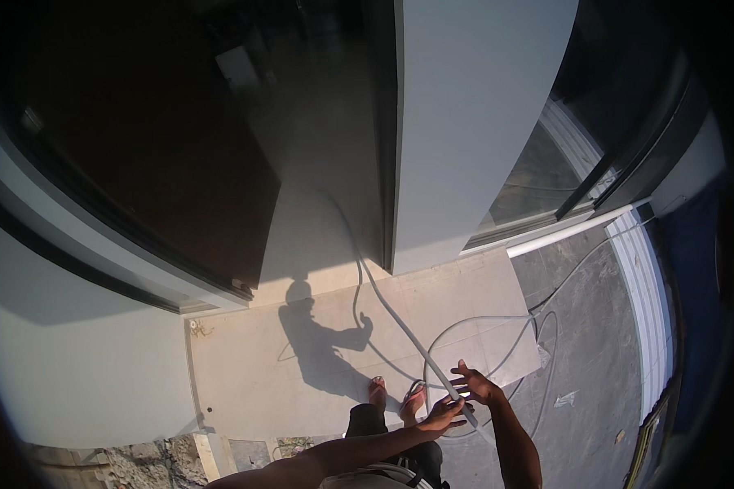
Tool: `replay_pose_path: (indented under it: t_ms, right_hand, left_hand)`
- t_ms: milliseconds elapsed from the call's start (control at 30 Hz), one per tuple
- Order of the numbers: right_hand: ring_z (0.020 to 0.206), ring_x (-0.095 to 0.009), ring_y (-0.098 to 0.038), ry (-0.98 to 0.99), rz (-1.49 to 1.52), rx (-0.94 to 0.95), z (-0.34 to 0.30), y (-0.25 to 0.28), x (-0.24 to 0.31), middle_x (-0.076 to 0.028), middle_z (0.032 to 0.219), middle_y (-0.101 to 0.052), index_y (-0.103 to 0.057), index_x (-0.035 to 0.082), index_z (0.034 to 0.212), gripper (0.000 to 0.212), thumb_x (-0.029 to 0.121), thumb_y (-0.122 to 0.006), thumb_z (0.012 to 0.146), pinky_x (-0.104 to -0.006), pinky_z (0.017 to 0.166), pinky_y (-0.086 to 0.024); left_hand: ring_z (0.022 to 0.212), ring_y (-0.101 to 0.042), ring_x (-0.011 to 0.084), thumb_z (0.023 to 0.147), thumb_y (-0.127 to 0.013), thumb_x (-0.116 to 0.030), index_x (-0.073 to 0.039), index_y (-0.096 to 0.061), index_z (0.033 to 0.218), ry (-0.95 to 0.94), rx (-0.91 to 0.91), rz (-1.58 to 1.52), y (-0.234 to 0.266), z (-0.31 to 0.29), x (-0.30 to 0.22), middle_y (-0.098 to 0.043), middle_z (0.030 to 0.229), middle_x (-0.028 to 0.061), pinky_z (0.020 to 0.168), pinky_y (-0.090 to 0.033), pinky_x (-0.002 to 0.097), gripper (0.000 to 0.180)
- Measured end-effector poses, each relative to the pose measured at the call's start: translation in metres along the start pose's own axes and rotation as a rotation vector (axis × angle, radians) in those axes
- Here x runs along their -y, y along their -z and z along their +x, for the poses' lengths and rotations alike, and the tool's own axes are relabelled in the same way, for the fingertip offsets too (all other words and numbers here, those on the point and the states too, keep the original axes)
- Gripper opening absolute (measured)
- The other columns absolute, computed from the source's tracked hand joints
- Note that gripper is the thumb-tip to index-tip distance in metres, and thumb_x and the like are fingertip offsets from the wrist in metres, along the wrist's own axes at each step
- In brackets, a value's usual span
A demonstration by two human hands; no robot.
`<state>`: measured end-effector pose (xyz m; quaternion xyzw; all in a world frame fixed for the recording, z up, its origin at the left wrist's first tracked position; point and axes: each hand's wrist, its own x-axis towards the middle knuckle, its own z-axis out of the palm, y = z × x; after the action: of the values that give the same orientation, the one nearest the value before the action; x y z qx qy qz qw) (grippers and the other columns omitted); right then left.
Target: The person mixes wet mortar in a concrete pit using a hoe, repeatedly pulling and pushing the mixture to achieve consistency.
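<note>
A long grey hose (404,326) runs out of the open doorway, across the sunlit step, and up to my hands. My left hand (444,414) is closed around it near its lower visible stretch, in front of my body. Just above and to the right, my right hand (476,386) has its fingers spread beside the hose. Whether those fingertips touch it I cannot tell. Below my hands the hose continues toward the lower right, partly hidden by my right forearm. My feet in red flip-flops (413,398) stand on the step under the hose.
Thin grey loops of hose (550,359) lie over the tiled step (236,367) and the grey ground (587,301) at right. A white wall pillar (473,106) borders the dark doorway. A white pipe (563,232) lies beneath the window. Rubble (151,464) shows at lower left.
</note>
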<state>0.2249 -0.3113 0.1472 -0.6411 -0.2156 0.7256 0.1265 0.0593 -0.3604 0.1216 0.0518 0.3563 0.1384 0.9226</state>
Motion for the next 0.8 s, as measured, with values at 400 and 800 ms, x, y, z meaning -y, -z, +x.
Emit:
replay_pose_path:
  t_ms: [400,800]
  right_hand:
    - [0.073,-0.025,-0.053,0.522,-0.451,-0.063,-0.118,-0.053,0.019,-0.017,0.081,-0.062,-0.059,0.001,0.115,0.031,0.028,-0.051,0.101,-0.0397,0.072,-0.045]
    - [0.063,-0.021,-0.049,0.258,-0.499,-0.452,-0.310,0.044,-0.074,-0.007,0.064,-0.057,-0.067,0.004,0.090,0.041,0.045,-0.068,0.089,-0.0408,0.061,-0.040]
  left_hand:
    - [0.137,-0.039,0.0355,0.099,-0.019,-0.063,-0.003,-0.029,0.148,-0.088,-0.117,-0.516,0.133,0.029,-0.134,-0.041,0.148,0.0185,0.111,-0.029,0.0661,0.078]
    - [0.075,-0.056,0.0266,0.095,-0.056,-0.049,0.000,-0.045,0.105,-0.168,-0.363,-0.962,0.147,0.093,-0.209,-0.053,0.085,0.0122,0.071,-0.051,0.0429,0.051]
